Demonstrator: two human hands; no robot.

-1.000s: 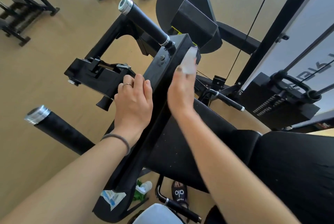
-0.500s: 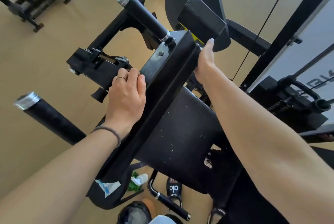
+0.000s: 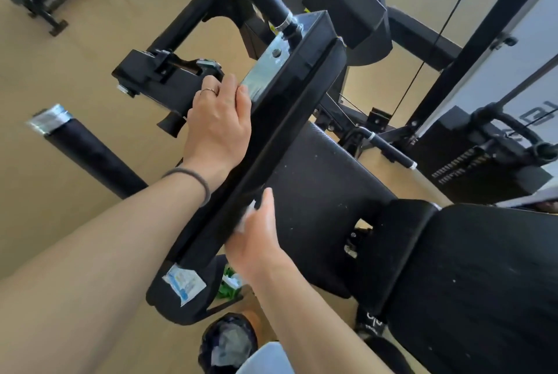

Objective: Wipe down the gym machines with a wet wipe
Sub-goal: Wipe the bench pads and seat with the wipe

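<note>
A white wet wipe presses crumpled against the black padded machine arm.

Right hand now drawn back down the long black pad, from its far top corner half a second ago to the lower half, near the stickered end. Wet wipe visible again as a white sliver under the palm, pressed against the pad's right edge; hidden half a second ago, held up at the fingertips a second ago.
</note>
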